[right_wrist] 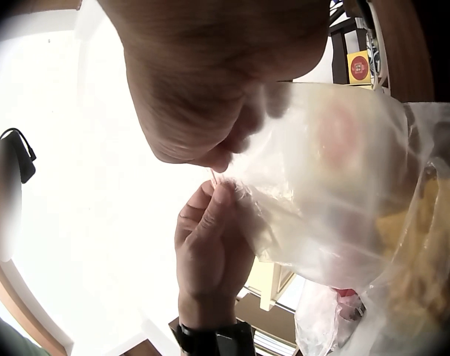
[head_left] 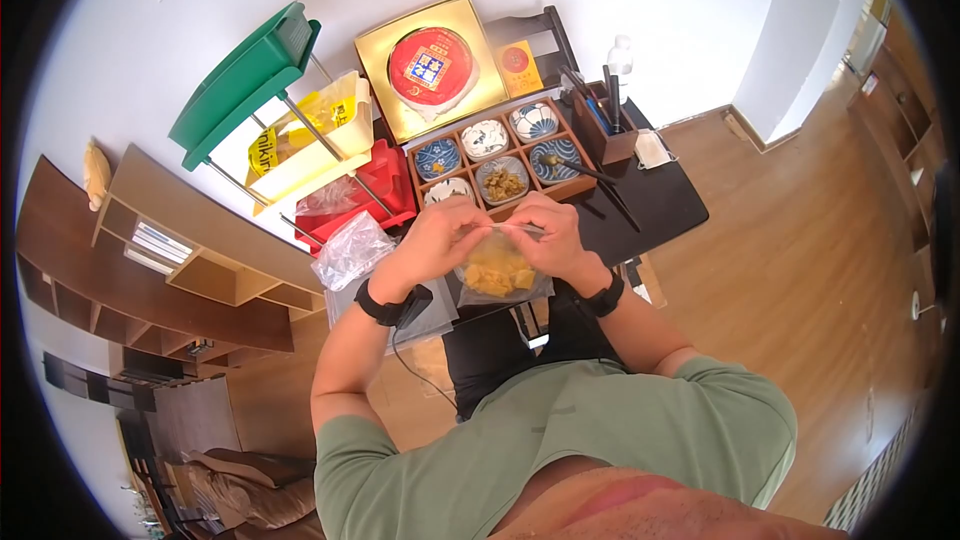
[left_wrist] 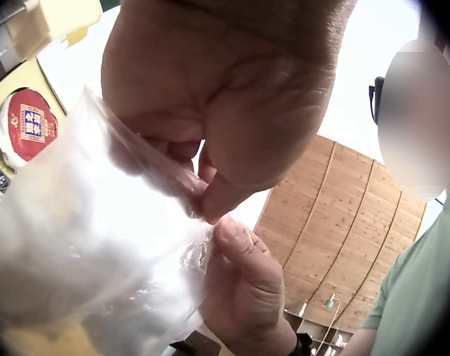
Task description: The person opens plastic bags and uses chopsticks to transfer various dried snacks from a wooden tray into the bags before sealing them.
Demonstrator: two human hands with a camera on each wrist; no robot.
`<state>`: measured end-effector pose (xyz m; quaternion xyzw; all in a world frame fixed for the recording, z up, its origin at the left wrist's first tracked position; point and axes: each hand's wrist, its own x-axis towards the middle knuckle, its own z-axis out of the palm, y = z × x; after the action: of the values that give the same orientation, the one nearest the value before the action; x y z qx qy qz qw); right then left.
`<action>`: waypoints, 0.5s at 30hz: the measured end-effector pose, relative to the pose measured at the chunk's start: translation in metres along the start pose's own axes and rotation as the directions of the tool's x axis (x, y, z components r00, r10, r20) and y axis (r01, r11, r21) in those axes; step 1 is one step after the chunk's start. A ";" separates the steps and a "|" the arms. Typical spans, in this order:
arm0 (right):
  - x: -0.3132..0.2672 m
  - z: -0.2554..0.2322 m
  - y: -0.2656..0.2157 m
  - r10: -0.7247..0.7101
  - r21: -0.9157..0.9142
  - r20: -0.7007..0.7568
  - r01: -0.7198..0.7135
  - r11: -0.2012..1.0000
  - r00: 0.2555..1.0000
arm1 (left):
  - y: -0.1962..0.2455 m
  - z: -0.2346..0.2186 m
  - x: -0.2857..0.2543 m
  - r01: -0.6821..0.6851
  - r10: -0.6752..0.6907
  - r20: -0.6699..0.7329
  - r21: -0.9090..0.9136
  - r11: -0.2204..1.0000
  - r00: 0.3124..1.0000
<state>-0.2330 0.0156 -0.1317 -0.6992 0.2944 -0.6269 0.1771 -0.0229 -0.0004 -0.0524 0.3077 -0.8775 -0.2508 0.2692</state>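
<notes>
A clear plastic bag with yellow chunks in its lower part hangs between my hands, in front of the chest. My left hand pinches the bag's top edge between thumb and fingers. Close beside it, my right hand pinches the same edge, the fingertips of both hands almost meeting. In the left wrist view the cloudy film of the bag spreads below the left hand. The right wrist view shows the yellow chunks through the film, away from the pinched edge.
Beyond the hands, a wooden compartment tray holds several patterned bowls, one with brownish-yellow pieces. A gold box with a red round package stands behind. At left are a tiered rack and crumpled plastic; at right, a pen holder.
</notes>
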 end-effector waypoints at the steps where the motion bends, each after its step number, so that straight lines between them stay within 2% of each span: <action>1: 0.001 -0.001 0.000 0.001 0.001 0.000 -0.001 1.000 1.000 | 0.000 -0.001 -0.001 0.025 -0.025 -0.005 -0.001 1.000 1.000; 2: 0.001 -0.002 0.000 -0.010 -0.009 0.006 0.010 1.000 1.000 | -0.003 -0.001 -0.002 0.028 -0.028 -0.006 0.000 1.000 1.000; 4: 0.002 -0.001 0.000 -0.019 -0.014 0.018 0.020 1.000 1.000 | -0.010 -0.001 -0.003 -0.129 0.134 -0.035 0.122 0.984 0.990; 5: 0.002 -0.001 0.000 -0.018 -0.012 0.024 0.018 1.000 1.000 | -0.011 0.000 -0.004 -0.125 0.130 -0.038 0.122 0.985 0.991; 7: 0.002 0.000 -0.001 -0.017 -0.008 0.032 0.017 1.000 0.999 | -0.010 0.002 -0.004 -0.177 0.202 -0.073 0.257 0.950 0.977; 10: 0.003 -0.002 -0.001 -0.005 -0.020 0.017 0.006 1.000 1.000 | -0.006 -0.001 -0.007 -0.158 0.183 -0.060 0.298 0.942 0.981; 12: 0.003 -0.008 -0.001 0.059 -0.016 -0.006 -0.059 0.998 0.998 | -0.009 -0.007 -0.011 -0.148 0.179 -0.075 0.307 0.940 0.981; 15: 0.002 -0.009 0.001 0.022 -0.025 0.001 -0.022 0.999 1.000 | -0.010 -0.010 -0.016 -0.147 0.193 -0.108 0.333 0.931 0.975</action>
<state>-0.2422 0.0144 -0.1295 -0.6984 0.3098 -0.6208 0.1756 -0.0022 0.0005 -0.0557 0.2872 -0.9091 -0.0574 0.2963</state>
